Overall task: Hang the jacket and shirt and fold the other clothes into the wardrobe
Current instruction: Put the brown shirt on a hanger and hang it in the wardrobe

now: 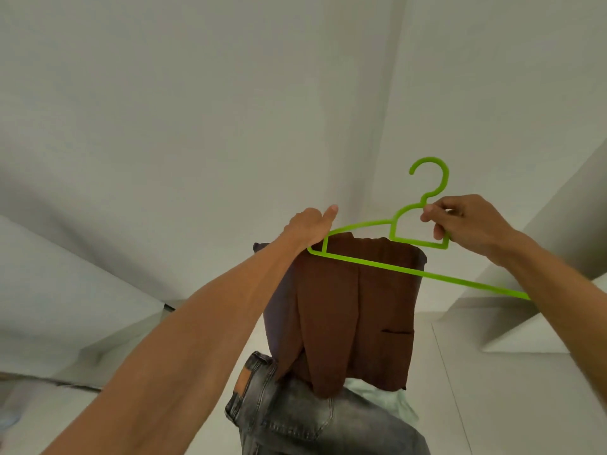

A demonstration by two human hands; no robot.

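Observation:
A brown jacket (354, 316) with a darker lining hangs in front of me, held up by its collar. My left hand (308, 226) grips the jacket's shoulder together with the left end of a bright green plastic hanger (407, 267). My right hand (466, 224) pinches the hanger just under its hook. The hanger lies tilted across the front of the jacket, its right arm sticking out bare. Grey jeans (315, 418) lie below the jacket on a white surface (492, 389), with a pale green garment (381, 397) partly under them.
White walls fill the upper view. A white angled panel or shelf edge (532, 323) juts in at the right, behind the hanger's free end. A white ledge (98, 323) runs along the left.

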